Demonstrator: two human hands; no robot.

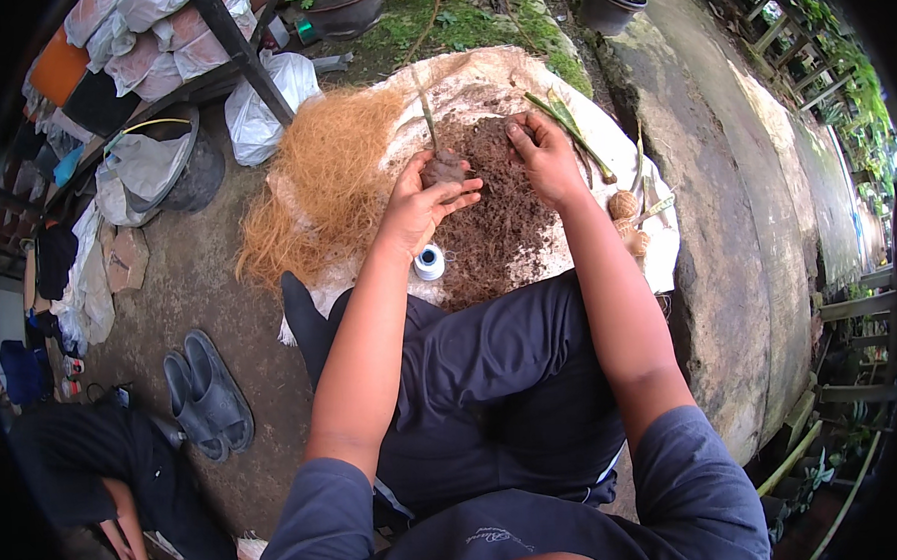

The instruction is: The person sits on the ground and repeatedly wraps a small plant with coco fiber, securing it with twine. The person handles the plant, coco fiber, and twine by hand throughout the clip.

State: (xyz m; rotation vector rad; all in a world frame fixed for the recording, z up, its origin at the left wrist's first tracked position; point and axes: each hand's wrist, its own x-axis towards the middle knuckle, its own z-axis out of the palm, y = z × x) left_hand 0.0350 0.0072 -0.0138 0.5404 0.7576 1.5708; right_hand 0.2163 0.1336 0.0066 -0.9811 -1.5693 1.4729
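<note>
Dark shirt point(579, 523) is facing soil point(505, 202); at its left, left hand point(420, 201) is cradling a clump point(446, 168) that squeezing could crumble; right hand point(550, 162): grip unclear.

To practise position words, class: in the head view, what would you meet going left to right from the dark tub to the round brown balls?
Dark tub → brown fibre → left hand holding a muddy clump → right hand → round brown balls.
</note>
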